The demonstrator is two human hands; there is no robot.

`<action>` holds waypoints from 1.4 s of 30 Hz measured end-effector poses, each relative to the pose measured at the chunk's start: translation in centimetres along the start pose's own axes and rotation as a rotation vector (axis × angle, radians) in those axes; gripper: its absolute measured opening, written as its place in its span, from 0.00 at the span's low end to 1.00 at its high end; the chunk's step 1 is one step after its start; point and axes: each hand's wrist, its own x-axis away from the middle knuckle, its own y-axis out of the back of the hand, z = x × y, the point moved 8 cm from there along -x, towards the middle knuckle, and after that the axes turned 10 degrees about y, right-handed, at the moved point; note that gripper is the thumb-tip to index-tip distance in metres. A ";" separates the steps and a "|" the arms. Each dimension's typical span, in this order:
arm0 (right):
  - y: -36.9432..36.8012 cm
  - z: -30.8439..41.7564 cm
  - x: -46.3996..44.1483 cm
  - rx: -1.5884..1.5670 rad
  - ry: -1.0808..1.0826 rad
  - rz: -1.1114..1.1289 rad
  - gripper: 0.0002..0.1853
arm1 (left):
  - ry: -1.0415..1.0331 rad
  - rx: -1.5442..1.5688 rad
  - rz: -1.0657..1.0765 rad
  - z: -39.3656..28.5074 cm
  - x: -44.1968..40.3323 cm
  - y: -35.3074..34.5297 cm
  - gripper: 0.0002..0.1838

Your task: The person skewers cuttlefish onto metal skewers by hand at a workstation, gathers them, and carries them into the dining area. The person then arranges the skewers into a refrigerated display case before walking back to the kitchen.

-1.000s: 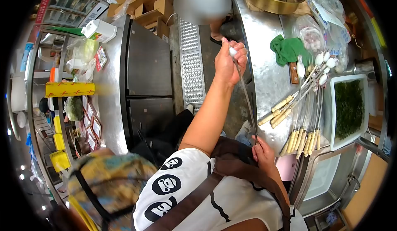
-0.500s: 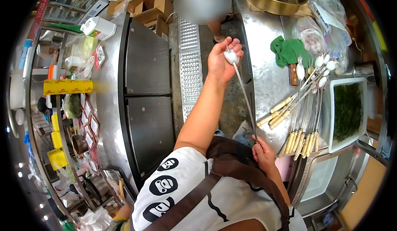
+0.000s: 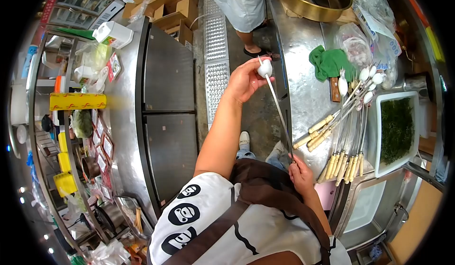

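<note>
A long metal skewer [image 3: 279, 111] slants across in front of me, with a white, rounded piece of food [image 3: 266, 68] threaded near its tip. My left hand [image 3: 246, 81] is closed around that white piece, thumb on the near side and fingers behind. At the lower end my right hand [image 3: 301, 176] grips the skewer, and its handle is hidden in the fist. To the right, several wooden-handled skewers [image 3: 348, 163] lie on the steel counter [image 3: 303, 51], some carrying similar white pieces [image 3: 374, 77].
A white tub of dark green strands [image 3: 398, 127] stands right of the skewers, above a sink [image 3: 365, 208]. A green cloth [image 3: 329, 62] and a brass pot [image 3: 310, 2] sit farther along. Another person [image 3: 241, 9] stands ahead in the aisle. Steel cabinets [image 3: 170, 70] line the left.
My left hand has turned from palm-up to gripping the white piece from the side, shifting slightly left and down. My right hand stays in place. The other person's legs now show ahead.
</note>
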 end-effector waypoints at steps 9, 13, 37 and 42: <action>0.1 0.3 0.0 0.085 0.011 0.011 0.17 | -0.053 0.224 -0.058 -1.0 -0.6 1.3 0.22; 0.4 0.4 -0.3 0.132 0.088 -0.025 0.17 | 0.045 0.374 -0.043 0.2 -0.5 1.0 0.19; 1.3 1.9 -0.3 0.213 0.203 0.023 0.14 | 0.006 0.262 0.238 -2.5 1.7 -2.1 0.14; 0.9 2.0 0.3 0.252 0.268 0.052 0.16 | -0.125 0.456 0.135 -4.1 1.1 -1.2 0.13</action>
